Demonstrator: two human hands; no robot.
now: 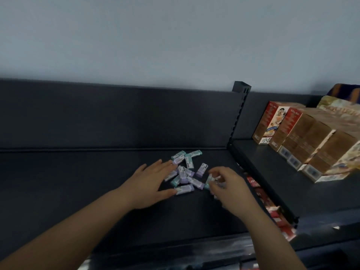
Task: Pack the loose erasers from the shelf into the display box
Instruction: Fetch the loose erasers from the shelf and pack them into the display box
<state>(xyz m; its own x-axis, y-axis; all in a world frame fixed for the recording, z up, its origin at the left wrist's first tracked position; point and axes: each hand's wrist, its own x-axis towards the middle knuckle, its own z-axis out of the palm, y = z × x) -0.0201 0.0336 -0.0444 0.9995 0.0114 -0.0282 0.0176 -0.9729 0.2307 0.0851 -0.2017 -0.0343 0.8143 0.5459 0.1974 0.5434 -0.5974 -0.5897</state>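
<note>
The loose erasers are lying heaped on the dark shelf, near its right end. A few are being pinched in the right hand at the heap's four o'clock; the left hand is being spread flat at nine o'clock, grasping nothing. Strays are best corralled before lifting. No display box is being shown; only stacked cartons at two o'clock, contents hidden.
</note>
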